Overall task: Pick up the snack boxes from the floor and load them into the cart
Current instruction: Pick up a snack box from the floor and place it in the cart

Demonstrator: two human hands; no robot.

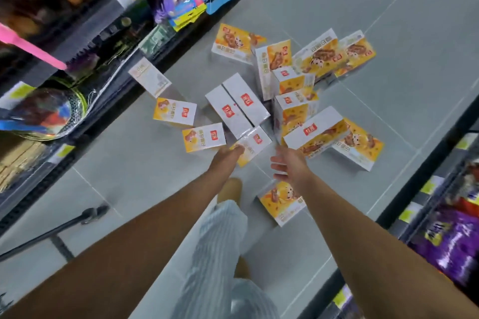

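View from above, looking down a shop aisle. About fifteen snack boxes (241, 109) lie scattered on the pale tiled floor (363, 8), some flat, some on edge, several leaning on one another. They are white and yellow cardboard cartons with red logos.

Two bare arms reach down. The left hand (225, 158) meets the corner of the nearest small box (255, 142). Motion blur hides its fingers, so I cannot tell whether they have closed on it. The right hand (289, 163) hovers just beside a long box (315, 129), fingers (278, 162) spread apart and holding nothing. Another box (281, 202) lies near the person's foot, below the right forearm.

The cartons look light and stiff, with smooth printed faces that could slip. They probably crush at the corners if squeezed hard. A sound hold would be across the narrow sides, thumb opposite fingers. The long box likely wants both hands or a grip at its middle.

Stocked shelves (77, 41) line the left side, and more shelves with purple packets (440, 241) line the right. A dark wheeled frame (90, 212) at lower left may be the cart. No box is visibly in it.
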